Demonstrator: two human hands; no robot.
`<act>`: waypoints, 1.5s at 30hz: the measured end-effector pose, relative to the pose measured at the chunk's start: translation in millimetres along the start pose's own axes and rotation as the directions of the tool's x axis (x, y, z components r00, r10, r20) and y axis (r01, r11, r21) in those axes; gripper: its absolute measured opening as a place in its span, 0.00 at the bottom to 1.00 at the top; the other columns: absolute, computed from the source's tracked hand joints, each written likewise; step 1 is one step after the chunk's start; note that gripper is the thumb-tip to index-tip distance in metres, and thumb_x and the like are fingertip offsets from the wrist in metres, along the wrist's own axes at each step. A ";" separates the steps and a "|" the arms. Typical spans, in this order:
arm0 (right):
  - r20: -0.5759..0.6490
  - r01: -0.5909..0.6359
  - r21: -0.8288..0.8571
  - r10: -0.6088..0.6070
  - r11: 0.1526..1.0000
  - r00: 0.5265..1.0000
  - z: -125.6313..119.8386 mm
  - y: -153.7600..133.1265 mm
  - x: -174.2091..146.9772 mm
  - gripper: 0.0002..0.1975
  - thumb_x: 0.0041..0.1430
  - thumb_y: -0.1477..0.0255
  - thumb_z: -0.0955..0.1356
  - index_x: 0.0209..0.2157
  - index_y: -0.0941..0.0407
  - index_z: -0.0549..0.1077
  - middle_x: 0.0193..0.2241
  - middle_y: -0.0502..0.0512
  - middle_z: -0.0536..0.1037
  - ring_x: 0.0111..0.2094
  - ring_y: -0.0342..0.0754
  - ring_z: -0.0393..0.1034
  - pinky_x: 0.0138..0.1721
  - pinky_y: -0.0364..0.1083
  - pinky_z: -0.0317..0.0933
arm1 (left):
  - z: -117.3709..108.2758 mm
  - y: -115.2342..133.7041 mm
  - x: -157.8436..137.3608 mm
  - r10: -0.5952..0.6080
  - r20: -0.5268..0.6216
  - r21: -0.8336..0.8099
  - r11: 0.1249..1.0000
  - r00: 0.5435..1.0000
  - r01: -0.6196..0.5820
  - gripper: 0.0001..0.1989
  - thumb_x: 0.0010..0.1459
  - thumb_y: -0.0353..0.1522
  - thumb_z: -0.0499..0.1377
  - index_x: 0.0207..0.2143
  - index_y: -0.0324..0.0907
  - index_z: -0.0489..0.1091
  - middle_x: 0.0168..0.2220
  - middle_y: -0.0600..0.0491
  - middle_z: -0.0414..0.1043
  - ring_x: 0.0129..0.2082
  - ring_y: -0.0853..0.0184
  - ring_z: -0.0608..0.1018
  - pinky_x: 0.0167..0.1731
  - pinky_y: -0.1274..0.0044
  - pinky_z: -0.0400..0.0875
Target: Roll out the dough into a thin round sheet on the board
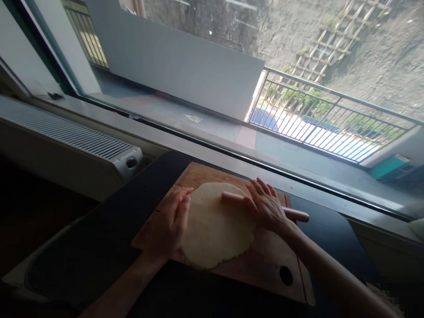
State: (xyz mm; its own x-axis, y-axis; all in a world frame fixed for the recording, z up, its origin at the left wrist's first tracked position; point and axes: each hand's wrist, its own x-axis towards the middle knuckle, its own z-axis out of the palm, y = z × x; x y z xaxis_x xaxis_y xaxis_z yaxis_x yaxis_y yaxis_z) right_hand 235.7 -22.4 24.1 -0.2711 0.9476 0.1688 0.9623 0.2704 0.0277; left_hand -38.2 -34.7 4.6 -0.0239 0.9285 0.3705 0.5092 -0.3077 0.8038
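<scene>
A broad, flat round of pale dough (217, 234) lies on a wooden cutting board (271, 260), its lower edge uneven. At the dough's left edge is my left hand (172, 221), thumb and fingers drawn together on the rim. My right hand (266, 205) grips a wooden rolling pin (298, 214) from above, with the fingers reaching over its far side and the thumb along the near side. One end of the pin rests over the dough's upper right part; the other sticks out past the board's right edge.
The board lies on a dark table (109, 229) with rounded corners. Beyond the table runs a window sill (212, 161) below a large window. A white radiator (82, 145) stands at the left. Outside is a balcony railing (304, 115).
</scene>
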 end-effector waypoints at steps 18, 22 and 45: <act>-0.072 -0.135 0.030 0.137 0.990 0.988 3.1 -13.1 15.0 0.26 0.64 0.57 0.49 0.55 0.52 0.62 0.58 0.55 0.59 0.60 0.55 0.44 0.57 0.58 0.40 | -2.7 2.3 -0.7 -0.024 -0.012 -0.050 0.998 1.000 0.023 0.17 0.62 0.37 0.44 0.49 0.44 0.64 0.51 0.53 0.66 0.53 0.65 0.67 0.54 0.71 0.60; -0.212 -0.291 0.039 0.293 0.956 0.932 5.9 -0.7 75.7 0.27 0.65 0.58 0.47 0.39 0.54 0.71 0.48 0.59 0.67 0.48 0.53 0.60 0.47 0.53 0.52 | -1.3 1.0 -0.3 -0.028 -0.032 -0.046 0.999 0.999 0.027 0.17 0.62 0.38 0.44 0.48 0.43 0.65 0.50 0.51 0.67 0.51 0.63 0.68 0.53 0.69 0.62; -0.008 -0.251 0.134 0.255 0.959 0.967 11.1 -25.6 83.3 0.24 0.64 0.58 0.49 0.54 0.51 0.60 0.54 0.58 0.63 0.56 0.53 0.51 0.52 0.55 0.47 | -1.8 -2.2 -2.9 -0.072 -0.064 -0.122 0.990 0.995 0.064 0.16 0.62 0.38 0.44 0.47 0.44 0.65 0.49 0.52 0.68 0.51 0.64 0.69 0.52 0.71 0.63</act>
State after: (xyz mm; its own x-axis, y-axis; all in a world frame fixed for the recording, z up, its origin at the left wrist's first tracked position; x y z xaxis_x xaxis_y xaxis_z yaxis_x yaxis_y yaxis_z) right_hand 188.3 51.5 26.5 -0.0170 0.9838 0.1782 0.9881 0.0438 -0.1474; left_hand -40.8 -37.1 2.6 -0.1153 0.9332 0.3405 0.3979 -0.2707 0.8766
